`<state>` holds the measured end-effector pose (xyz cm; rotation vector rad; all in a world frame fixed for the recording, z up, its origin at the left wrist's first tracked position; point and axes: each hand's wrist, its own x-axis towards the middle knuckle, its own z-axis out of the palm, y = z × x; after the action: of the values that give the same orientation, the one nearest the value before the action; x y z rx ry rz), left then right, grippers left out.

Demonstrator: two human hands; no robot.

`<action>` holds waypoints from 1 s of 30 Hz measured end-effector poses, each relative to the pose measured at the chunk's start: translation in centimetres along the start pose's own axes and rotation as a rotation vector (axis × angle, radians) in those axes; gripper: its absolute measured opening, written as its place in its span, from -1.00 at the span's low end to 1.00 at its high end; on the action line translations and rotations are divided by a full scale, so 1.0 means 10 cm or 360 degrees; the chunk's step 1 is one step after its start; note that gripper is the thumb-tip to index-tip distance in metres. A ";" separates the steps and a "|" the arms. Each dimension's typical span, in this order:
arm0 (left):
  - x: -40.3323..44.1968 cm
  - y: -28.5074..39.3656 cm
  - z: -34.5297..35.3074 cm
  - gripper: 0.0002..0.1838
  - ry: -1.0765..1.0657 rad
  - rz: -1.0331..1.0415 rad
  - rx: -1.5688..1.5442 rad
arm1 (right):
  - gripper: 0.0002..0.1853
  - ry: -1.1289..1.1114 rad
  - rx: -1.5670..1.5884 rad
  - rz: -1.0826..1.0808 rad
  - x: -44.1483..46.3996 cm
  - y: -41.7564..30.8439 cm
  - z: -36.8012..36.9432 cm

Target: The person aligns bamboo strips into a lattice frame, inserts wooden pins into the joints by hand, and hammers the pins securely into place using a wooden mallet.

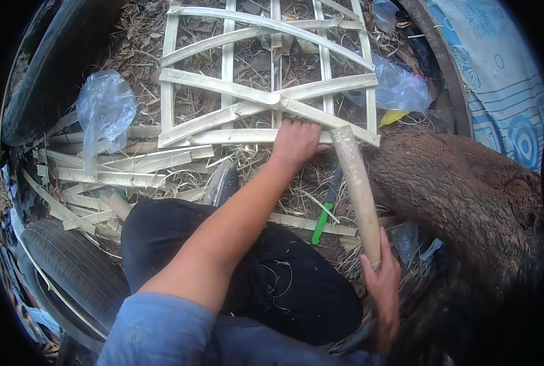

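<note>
A lattice of pale split-bamboo slats (226, 97) fills the top middle of the head view, with crossing and bowed strips. My left hand (296, 145) is closed around its lowest slat (241, 136), near the middle. The underside of that grip is hidden. In my right hand (383, 271) is the lower end of a thick bamboo stick (358, 189). The stick's upper end overlaps the lowest slat, right of my left hand; whether they touch I cannot tell. Between my forearm and the stick lies a green-handled knife (322, 224), its blade pointing up towards the lattice.
A thick bark-covered log (461, 189) lies close to the right of the stick. Loose bamboo strips (119, 177) are piled at left, above a tyre (71, 274). Plastic bags (105, 107) lie on the littered ground, and a blue patterned sheet (497, 79) hangs at right.
</note>
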<state>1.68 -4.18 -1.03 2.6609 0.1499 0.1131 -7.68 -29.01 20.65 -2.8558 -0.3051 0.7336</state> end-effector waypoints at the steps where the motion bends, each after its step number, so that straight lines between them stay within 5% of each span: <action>1: 0.05 -0.02 0.00 -0.48 0.0014 -0.0010 0.0006 | -0.23 0.0056 -0.0046 -0.0105 0.00 0.01 0.00; 5: -0.02 -0.01 0.00 -0.47 -0.0082 0.0029 0.0008 | -0.23 0.0398 0.0398 -0.0048 -0.10 -0.07 0.01; 7: 0.00 -0.01 -0.03 -0.47 -0.0090 0.0021 0.0021 | -0.22 -0.0047 0.0080 0.0188 -0.03 -0.02 -0.06; 10: 0.00 -0.02 -0.02 -0.46 -0.0087 0.0007 0.0019 | -0.23 0.0384 0.0287 -0.0040 -0.14 -0.06 -0.01; 15: 0.00 -0.03 -0.02 -0.46 -0.0055 0.0034 0.0020 | -0.22 0.0021 0.0037 0.0087 -0.04 -0.07 0.01; 18: -0.03 -0.04 0.02 -0.42 -0.0107 0.0023 -0.0006 | -0.21 0.0607 0.0210 -0.0199 -0.14 -0.07 0.10; 19: -0.01 -0.06 0.02 -0.39 -0.0059 0.0064 -0.0004 | -0.21 0.0607 0.0216 -0.0189 -0.11 -0.06 0.09; 21: -0.02 -0.03 0.03 -0.38 -0.0039 0.0079 -0.0012 | -0.19 -0.0072 0.0023 0.0149 -0.04 -0.10 -0.01; 23: -0.01 -0.07 0.04 -0.38 0.0047 0.0112 0.0010 | -0.19 -0.0041 0.0011 0.0104 -0.04 -0.09 -0.02; 25: -0.02 -0.05 0.00 -0.45 -0.0099 0.0015 0.0034 | -0.22 0.0542 0.0286 -0.0165 -0.14 -0.03 0.08; 27: 0.01 -0.03 -0.02 -0.45 -0.0149 0.0001 -0.0022 | -0.23 0.0567 0.0308 -0.0088 -0.13 -0.04 0.11; 29: 0.05 -0.02 -0.08 -0.46 -0.0183 0.0029 -0.0036 | -0.19 -0.0024 0.0083 0.0099 -0.03 -0.01 0.00; 30: 0.08 -0.05 -0.07 -0.46 -0.0115 0.0037 -0.0023 | -0.19 0.0108 0.0037 -0.0012 -0.05 -0.02 -0.03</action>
<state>2.37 -3.36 -0.59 2.6486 0.0947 0.0257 -7.99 -29.01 21.17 -2.8485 -0.2949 0.6329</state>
